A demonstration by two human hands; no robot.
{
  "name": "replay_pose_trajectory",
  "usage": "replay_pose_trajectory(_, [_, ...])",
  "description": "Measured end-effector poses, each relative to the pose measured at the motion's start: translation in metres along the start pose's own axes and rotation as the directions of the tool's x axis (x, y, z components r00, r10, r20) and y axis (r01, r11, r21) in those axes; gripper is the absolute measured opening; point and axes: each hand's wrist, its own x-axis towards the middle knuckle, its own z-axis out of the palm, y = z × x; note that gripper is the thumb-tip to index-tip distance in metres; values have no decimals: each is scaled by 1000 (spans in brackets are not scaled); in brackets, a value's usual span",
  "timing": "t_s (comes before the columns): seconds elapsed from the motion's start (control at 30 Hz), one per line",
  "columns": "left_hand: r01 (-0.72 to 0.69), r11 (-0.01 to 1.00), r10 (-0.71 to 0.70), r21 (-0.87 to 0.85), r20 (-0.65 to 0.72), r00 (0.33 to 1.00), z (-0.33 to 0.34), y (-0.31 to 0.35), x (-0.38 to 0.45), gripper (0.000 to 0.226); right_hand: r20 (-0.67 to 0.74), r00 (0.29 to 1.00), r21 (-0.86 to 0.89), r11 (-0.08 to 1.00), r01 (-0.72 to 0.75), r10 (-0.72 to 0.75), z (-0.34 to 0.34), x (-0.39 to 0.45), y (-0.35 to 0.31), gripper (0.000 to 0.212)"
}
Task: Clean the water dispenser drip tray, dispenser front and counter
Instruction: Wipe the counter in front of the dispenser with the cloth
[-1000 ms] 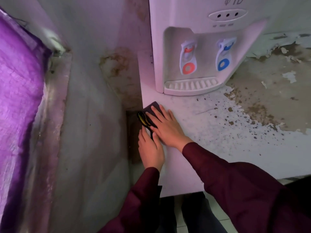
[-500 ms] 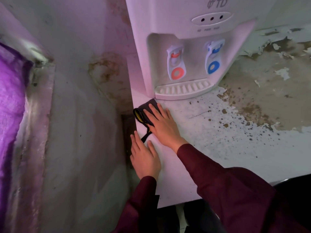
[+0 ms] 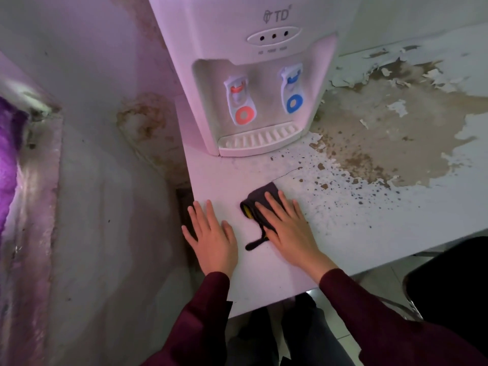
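Note:
A white water dispenser (image 3: pixel 237 43) stands at the back of the white counter (image 3: pixel 264 273), with a red tap (image 3: pixel 239 101), a blue tap (image 3: pixel 291 92) and a ribbed drip tray (image 3: pixel 260 140) at its foot. My right hand (image 3: pixel 290 231) lies flat, fingers spread, pressing a folded dark cloth (image 3: pixel 260 198) with a yellow patch onto the counter in front of the tray. A dark loop of the cloth trails toward me. My left hand (image 3: pixel 211 239) rests flat on the counter's left edge, holding nothing.
The counter's right part is peeled to a brown patch (image 3: pixel 383 133) with flakes and specks around it. A stained wall (image 3: pixel 105 180) closes the left side, with a narrow gap beside the counter. A purple curtain (image 3: pixel 8 159) hangs far left. A dark chair (image 3: pixel 449 286) stands at the lower right.
My right hand has slid the cloth from the counter's left edge near the dispenser corner to the right and toward me. My left hand has moved up flat onto the counter.

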Motion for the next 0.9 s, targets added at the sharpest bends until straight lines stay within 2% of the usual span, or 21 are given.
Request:
replay_pose_trajectory(0.07, [-107,994,106,21,12,994,1,0,-1,55,52,995,-16,996,89,-88,-1,-23,12,61])
replay_pose_trajectory(0.13, [-174,985,173,13,40,984,3,-1,1,52,59,995,-43,996,77,-74,-6,-42,30,67])
replay_pose_trajectory(0.2, [-191,982,191,-1,54,980,5,-1,2,50,6,996,-39,995,-92,92,-13,-54,51,69])
replay_pose_trajectory(0.3, [-190,982,190,-4,30,981,6,1,4,47,-78,952,-68,951,-302,297,-25,-42,75,63])
replay_pose_trajectory(0.47, [-169,982,170,-81,7,985,6,15,13,42,-107,918,-36,921,-387,382,-32,39,75,62])
replay_pose_trajectory(0.53, [-160,979,162,-124,3,987,10,26,20,42,-105,932,-46,935,-352,346,-31,64,61,62])
replay_pose_trajectory(0.6, [-140,979,142,-150,2,990,15,37,23,43,-94,965,-70,965,-253,247,-27,74,45,63])
replay_pose_trajectory(0.67, [-124,983,125,-133,-5,992,20,41,24,43,-61,996,-60,996,-72,68,-22,66,34,61])
replay_pose_trajectory(0.77, [-114,987,111,-110,-26,993,24,43,22,43,36,981,-48,980,193,-191,-21,37,52,60])
replay_pose_trajectory(0.83, [-107,988,105,-109,-26,994,24,42,22,43,35,985,-47,984,172,-171,-26,20,79,61])
replay_pose_trajectory(0.9, [-96,990,93,-108,-32,995,24,45,23,43,-18,1000,-47,999,14,-15,-35,14,106,61])
